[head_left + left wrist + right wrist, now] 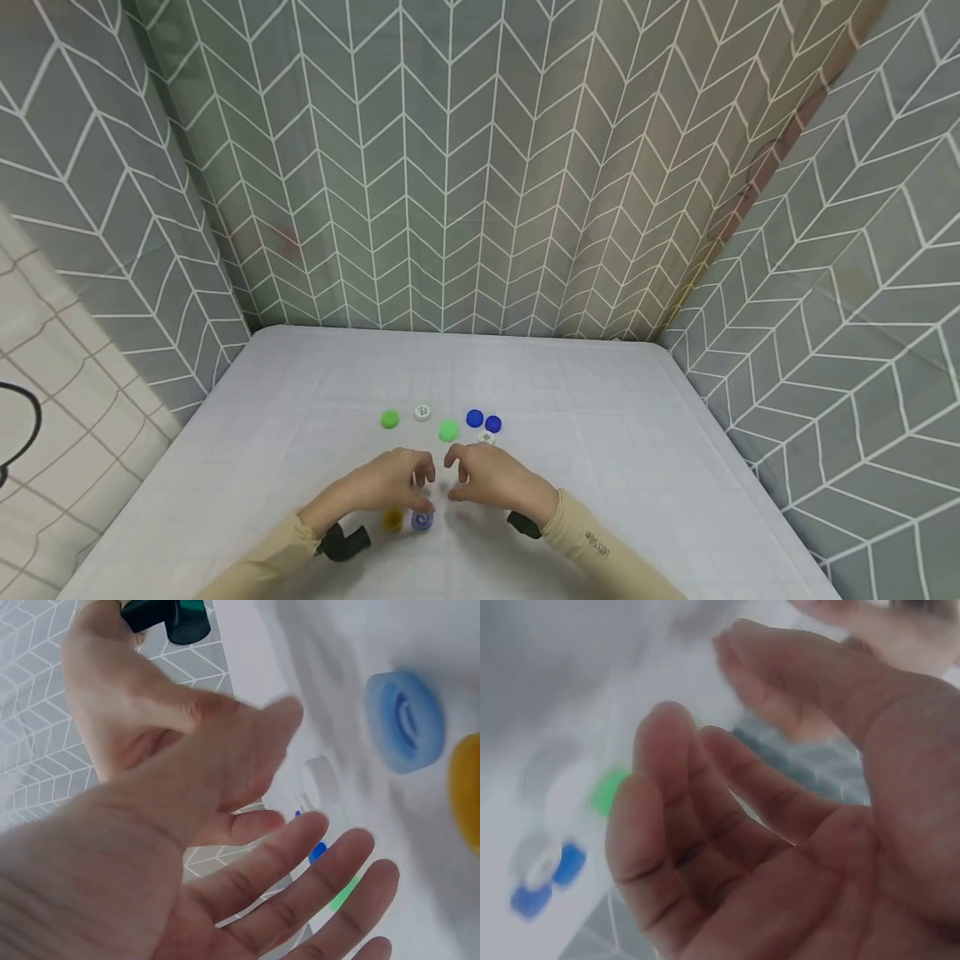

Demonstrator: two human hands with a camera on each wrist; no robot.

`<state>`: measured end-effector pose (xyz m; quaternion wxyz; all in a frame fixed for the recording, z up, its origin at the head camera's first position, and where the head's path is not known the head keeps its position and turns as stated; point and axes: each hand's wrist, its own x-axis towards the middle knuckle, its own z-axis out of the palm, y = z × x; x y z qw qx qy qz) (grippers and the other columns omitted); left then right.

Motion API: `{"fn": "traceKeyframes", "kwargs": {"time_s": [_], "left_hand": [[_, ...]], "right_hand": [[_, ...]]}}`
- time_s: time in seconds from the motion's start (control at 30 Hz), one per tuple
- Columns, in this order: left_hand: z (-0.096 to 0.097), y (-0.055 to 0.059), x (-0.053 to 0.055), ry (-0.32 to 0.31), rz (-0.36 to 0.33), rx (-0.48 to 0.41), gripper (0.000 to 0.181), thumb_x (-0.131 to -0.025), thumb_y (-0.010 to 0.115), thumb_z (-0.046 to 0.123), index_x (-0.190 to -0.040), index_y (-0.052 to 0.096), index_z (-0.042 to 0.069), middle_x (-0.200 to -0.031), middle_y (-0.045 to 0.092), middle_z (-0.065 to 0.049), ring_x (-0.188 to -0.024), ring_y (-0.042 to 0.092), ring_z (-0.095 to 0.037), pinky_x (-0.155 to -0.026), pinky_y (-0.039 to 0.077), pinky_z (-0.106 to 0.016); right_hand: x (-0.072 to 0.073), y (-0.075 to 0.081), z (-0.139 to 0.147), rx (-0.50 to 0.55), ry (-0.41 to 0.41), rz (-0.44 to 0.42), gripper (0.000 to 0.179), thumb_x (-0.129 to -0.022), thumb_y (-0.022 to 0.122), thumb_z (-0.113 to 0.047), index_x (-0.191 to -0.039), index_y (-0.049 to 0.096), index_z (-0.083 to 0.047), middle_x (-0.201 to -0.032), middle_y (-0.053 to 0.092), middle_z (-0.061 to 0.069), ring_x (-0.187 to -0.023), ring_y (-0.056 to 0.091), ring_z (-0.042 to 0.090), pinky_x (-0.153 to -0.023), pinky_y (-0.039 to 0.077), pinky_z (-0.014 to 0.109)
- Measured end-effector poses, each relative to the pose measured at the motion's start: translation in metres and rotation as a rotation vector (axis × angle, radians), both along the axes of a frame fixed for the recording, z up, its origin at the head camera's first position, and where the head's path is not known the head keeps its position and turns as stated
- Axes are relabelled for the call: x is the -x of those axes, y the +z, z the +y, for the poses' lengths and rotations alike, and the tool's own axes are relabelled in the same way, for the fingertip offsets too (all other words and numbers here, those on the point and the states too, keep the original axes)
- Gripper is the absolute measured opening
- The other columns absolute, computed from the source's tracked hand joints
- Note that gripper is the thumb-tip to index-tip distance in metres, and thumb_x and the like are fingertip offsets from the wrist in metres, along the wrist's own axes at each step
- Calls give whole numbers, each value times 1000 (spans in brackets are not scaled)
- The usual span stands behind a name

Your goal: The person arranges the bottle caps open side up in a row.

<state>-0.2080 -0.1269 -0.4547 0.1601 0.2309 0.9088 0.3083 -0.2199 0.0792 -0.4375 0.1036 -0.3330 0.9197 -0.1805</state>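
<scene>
My left hand (392,482) hovers over the table with its fingers loosely bent and nothing in them. Beneath its thumb side lies a light-blue bottle cap (422,521) with a swirl mark, and a yellow cap (393,521) is beside it. In the left wrist view the same blue cap (405,724) and yellow cap (466,796) sit apart from the hand. Facing it, my right hand (497,477) holds nothing; its fingers curve gently in the right wrist view. A white cap (486,437) lies just beyond that hand, partly hidden by it.
Farther back on the white-covered table (600,417) lie a green cap (390,419), a white cap (422,412), a lighter green cap (448,430) and two dark-blue caps (475,418). Patterned curtains (450,167) enclose the back and sides.
</scene>
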Motion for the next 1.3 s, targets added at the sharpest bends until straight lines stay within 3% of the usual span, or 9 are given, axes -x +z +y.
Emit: {"fn": "traceKeyframes", "kwargs": {"time_s": [0.27,0.5,0.67,0.83,0.97,1.3], "left_hand": [[17,5,19,61,56,8,31,-75,82,20,-96,64,5,-85,64,-5,-72,56,-15,-62,48,-32],[34,3,38,58,92,15,33,-76,80,21,-100,64,4,-86,64,-5,-72,57,-15,-62,48,-31],[45,-3,48,65,71,15,36,-75,81,18,-102,64,3,-82,61,-4,-70,55,-15,-60,46,-30],[54,-12,54,61,38,38,40,-72,82,16,-105,65,-1,-78,62,-2,-68,55,-14,-61,47,-30],[58,-17,56,52,54,70,41,-71,82,17,-105,67,0,-76,62,0,-66,55,-12,-62,47,-29],[59,-18,56,45,98,85,34,-69,83,15,-99,71,2,-75,64,1,-64,55,-10,-60,47,-28]], "right_hand": [[21,11,22,69,-79,-3,39,-79,79,-19,-112,63,-5,-74,63,-5,-62,52,3,-56,44,19],[27,9,28,51,-81,18,39,-78,80,-19,-110,64,-4,-73,61,-4,-63,51,4,-58,43,20],[29,5,28,27,-98,-17,39,-76,81,-17,-109,64,-3,-71,59,-4,-62,51,5,-58,43,20],[30,2,28,-2,-113,-50,44,-76,81,-16,-113,62,-2,-70,59,-4,-62,51,5,-58,44,20],[30,0,28,5,-116,-57,45,-75,81,-15,-113,61,-1,-69,59,-2,-62,51,6,-57,43,21],[30,-6,23,-45,-128,-34,39,-75,80,-13,-109,64,-2,-70,62,-3,-61,52,6,-58,44,21]]}}
